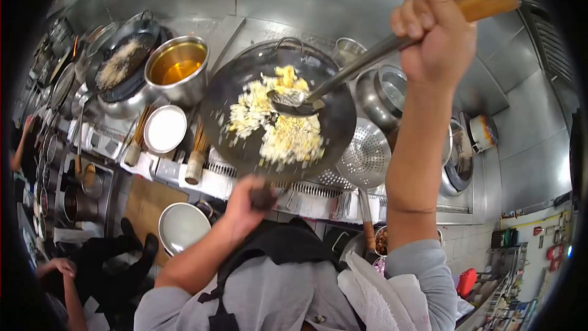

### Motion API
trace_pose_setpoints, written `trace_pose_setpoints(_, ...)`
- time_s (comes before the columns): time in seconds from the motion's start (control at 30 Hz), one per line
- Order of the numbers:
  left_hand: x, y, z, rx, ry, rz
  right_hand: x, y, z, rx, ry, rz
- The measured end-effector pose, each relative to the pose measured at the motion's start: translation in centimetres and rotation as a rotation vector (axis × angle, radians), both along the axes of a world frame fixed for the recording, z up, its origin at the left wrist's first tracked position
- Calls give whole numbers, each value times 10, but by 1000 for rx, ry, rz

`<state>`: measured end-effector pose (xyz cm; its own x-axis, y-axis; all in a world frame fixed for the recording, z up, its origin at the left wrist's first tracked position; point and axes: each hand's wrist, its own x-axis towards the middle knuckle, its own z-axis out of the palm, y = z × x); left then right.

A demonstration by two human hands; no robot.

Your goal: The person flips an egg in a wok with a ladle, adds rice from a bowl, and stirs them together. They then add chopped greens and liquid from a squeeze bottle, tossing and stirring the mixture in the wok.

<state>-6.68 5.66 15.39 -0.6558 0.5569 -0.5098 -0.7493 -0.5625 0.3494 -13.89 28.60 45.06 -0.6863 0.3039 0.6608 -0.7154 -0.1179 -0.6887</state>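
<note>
My left hand (242, 209) is closed around the dark handle (263, 198) of a large black wok (335, 138), on its near side. My right hand (440, 30), raised at upper right, grips a long-handled ladle (362, 66) by its shaft near the wooden end. The ladle's bowl dips into the wok, touching the food. Inside lies rice mixed with yellow egg (293, 140), spread in loose clumps; some grains are blurred by motion.
A steel pot of amber liquid (177, 67) stands left of the wok. Bamboo brushes (195, 162) flank a white bowl (165, 129). At right, a perforated strainer (364, 156) sits before a steel pot (375, 101). Below left is a pale container (182, 228); another person (101, 263) is near.
</note>
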Motion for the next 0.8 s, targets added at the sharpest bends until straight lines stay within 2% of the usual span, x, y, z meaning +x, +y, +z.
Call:
trace_pose_setpoints(0.07, -51, 41, 15, -45, -45, 13, -6, 1, -9, -11, -84, 155)
trace_pose_setpoints(0.1, -71, 52, -8, -35, -14, -2, -27, -18, -37, 23, -215, -106)
trace_pose_setpoints(0.17, -72, 56, -33, -4, 42, 11, -65, -21, -84, 20, -161, -177)
trace_pose_setpoints(0.27, -23, 18, -45, -81, 1, 22, -73, -4, -71, 123, 3, -259)
trace_pose_setpoints(0.33, -2, -12, -42, -29, 74, -168, -42, -6, -31, 69, -16, -211)
trace_pose_setpoints(0.4, -2, 2, -4, -95, -11, -65, -29, -18, -13, 65, -95, -205)
trace_pose_setpoints(0.47, -45, 27, 19, -28, -89, -20, -25, -27, -14, 109, -193, -275)
trace_pose_setpoints(0.5, -64, 37, 8, -44, -32, -59, -41, -25, -35, 125, -149, -288)
trace_pose_setpoints(0.53, -61, 36, -12, -42, -22, -57, -69, -21, -76, 137, -109, -309)
trace_pose_setpoints(0.57, -57, 34, -32, -34, -3, -52, -86, -16, -94, 154, -58, -328)
trace_pose_setpoints(0.63, -34, 21, -40, -61, 15, -14, -82, -9, -79, 186, 63, -323)
trace_pose_setpoints(0.7, -9, -6, -49, -18, 40, -132, -57, -11, -45, 202, 71, -305)
trace_pose_setpoints(0.77, -1, -14, -18, -16, 9, -167, -36, -16, -6, 130, 2, -188)
trace_pose_setpoints(0.8, -8, -6, 3, -21, -6, -153, -34, -23, -5, 79, -49, -125)
